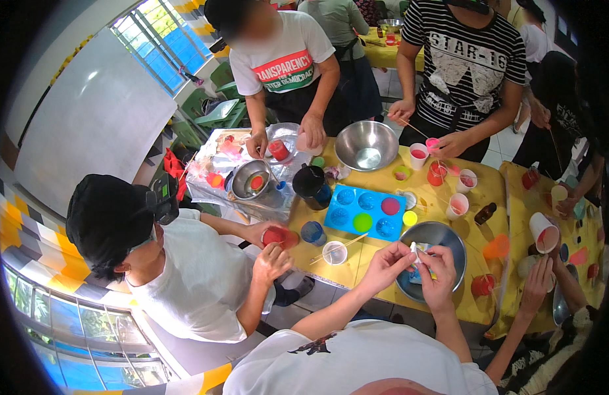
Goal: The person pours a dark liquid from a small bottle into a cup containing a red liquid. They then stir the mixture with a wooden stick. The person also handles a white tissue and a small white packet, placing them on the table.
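Both my hands meet over the near-right part of the table, above a steel mixing bowl (458,254). My left hand (391,266) is closed in a pinch at the white tip of a small white container (415,250), perhaps a little bottle or tube. My right hand (438,276) is closed around the lower part of that container; fingers hide most of it. Below them, something blue and white (415,274) shows inside the bowl. A blue silicone mold (337,220) with round cavities lies left of my hands; one cavity holds green, another dark pink. A white cup (334,253) stands nearer my left forearm.
Yellow cloth covers the table (370,268). Around stand a big steel bowl (367,146), a black pitcher (311,186), red-filled cups (437,173), an orange cup (496,247) and an amber bottle (485,212). A co-worker at left holds a red cup (279,237); others work opposite and at right.
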`<state>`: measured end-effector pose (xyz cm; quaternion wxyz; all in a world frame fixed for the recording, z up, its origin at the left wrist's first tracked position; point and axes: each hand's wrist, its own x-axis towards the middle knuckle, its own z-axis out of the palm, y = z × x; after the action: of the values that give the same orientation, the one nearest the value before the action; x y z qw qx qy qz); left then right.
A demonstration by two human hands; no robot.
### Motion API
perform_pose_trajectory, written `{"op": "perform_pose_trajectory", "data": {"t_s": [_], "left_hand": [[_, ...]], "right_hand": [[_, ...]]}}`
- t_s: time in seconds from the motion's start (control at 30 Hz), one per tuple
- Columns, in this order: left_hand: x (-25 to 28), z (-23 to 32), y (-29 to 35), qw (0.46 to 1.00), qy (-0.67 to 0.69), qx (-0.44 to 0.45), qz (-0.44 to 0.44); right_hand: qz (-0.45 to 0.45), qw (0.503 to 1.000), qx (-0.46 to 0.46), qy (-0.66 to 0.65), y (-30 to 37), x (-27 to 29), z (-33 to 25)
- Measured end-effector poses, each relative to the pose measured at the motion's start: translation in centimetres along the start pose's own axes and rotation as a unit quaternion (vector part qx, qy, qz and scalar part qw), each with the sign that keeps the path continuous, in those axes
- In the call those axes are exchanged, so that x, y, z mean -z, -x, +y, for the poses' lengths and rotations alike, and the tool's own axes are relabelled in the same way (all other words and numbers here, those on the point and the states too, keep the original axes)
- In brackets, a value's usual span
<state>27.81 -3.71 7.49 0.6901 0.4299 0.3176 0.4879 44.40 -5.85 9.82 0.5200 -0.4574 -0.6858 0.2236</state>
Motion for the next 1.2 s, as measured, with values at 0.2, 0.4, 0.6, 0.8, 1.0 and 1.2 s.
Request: {"op": "perform_pose_trajectory", "data": {"t_s": [0.2,0.4,0.6,0.8,1.0,1.2], "left_hand": [[-2.6,-0.4,0.4,0.999,0.008,-0.019,-0.029],[-3.9,-0.5,0.8,0.999,-0.010,-0.035,-0.007],[-4.0,-0.1,1.6,0.999,0.010,-0.021,0.024],[-3.1,1.2,2.2,0.999,0.006,-0.039,0.024],[-2.3,3.0,2.8,0.997,0.003,-0.071,0.020],[-1.2,3.9,3.0,0.996,0.005,-0.078,0.032]], "right_hand": [[0.036,0.997,-0.060,-0.027,0.9,2.6,-0.8],[0.015,0.999,-0.031,-0.001,1.0,3.7,-0.4],[0.027,0.999,0.014,-0.025,0.7,3.6,-1.1],[0.011,0.999,0.003,-0.053,0.1,2.4,-2.4],[0.004,0.998,0.038,-0.052,-0.6,1.2,-3.9],[0.009,0.997,0.069,-0.021,-0.7,-0.7,-4.3]]}}
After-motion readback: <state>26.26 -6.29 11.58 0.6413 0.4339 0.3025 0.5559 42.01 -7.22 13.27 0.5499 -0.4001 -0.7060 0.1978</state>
